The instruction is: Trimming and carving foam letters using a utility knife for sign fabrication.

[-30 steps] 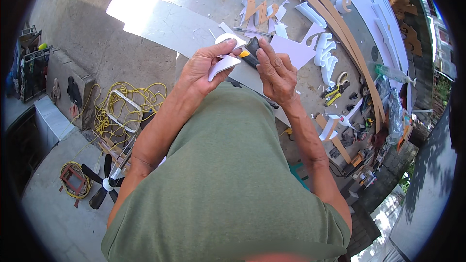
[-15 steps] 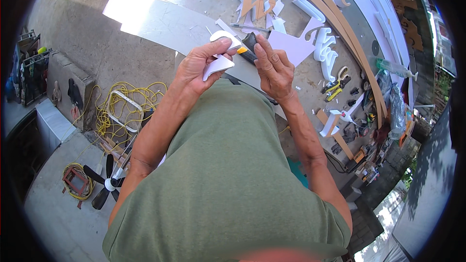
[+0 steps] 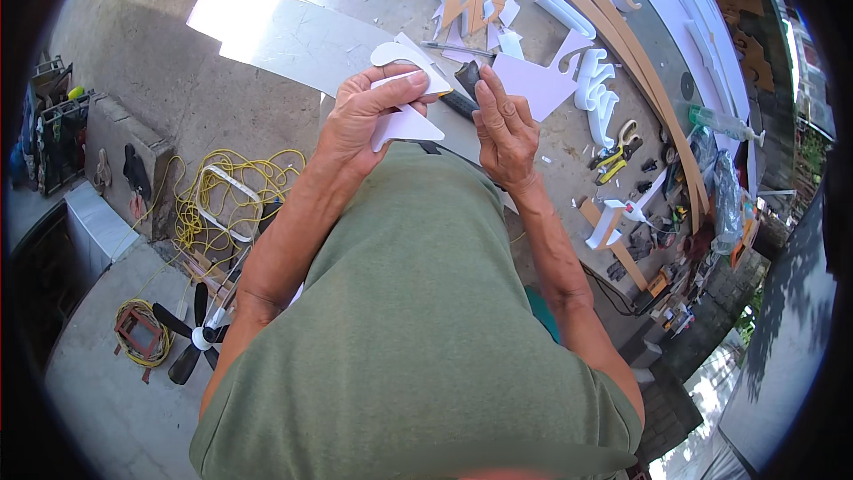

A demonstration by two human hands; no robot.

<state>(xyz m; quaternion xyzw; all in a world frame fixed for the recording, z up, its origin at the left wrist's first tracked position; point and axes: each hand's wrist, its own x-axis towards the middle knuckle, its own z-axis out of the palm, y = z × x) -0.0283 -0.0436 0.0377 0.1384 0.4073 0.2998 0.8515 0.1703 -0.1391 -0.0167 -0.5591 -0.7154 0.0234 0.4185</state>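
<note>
In front of our chest, above the tabletop [image 3: 355, 0], our left hand [image 3: 360, 120] has its grip closed on a white cut-out piece [image 3: 404, 124], thumb on top and fingers beneath. Just beside it, our right hand [image 3: 505, 129] grips a dark-handled knife [image 3: 464, 80], its fingers curled around the handle; the blade end is hidden from us. Beyond the hands lie white and tan cut letters [image 3: 591, 93] on the grey surface. A pair of yellow-handled pliers [image 3: 611, 164] lies to the right. On the floor to our left, a yellow cable [image 3: 213, 191] lies coiled, near a black fan [image 3: 200, 333].
</note>
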